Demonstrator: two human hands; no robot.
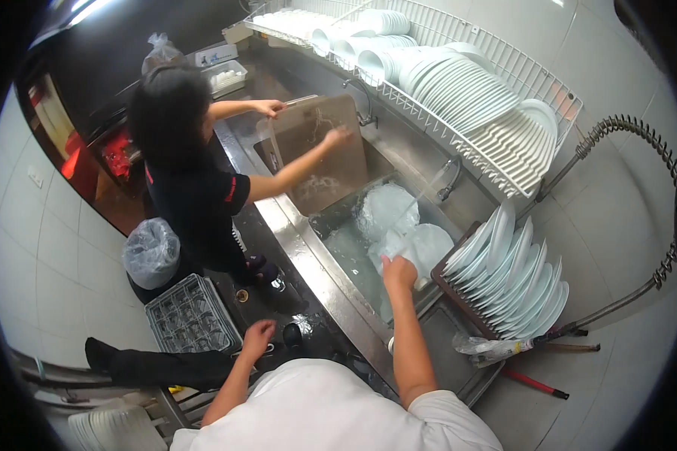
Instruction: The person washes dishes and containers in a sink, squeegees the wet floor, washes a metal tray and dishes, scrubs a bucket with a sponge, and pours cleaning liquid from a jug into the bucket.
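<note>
Right hand is down at the white plates in the water of the steel sink, its grip too hidden to call! Left hand hangs well apart, loosely open, over the dark, wet floor. Far left, a co-worker stands by a big board. Above, a wire rack loaded with dishes lines the tiled wall; a coiled hose loops at right.

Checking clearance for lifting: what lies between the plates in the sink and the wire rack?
In the head view, a curved tap and metal back panel lie between those plates and the wire rack.
</note>
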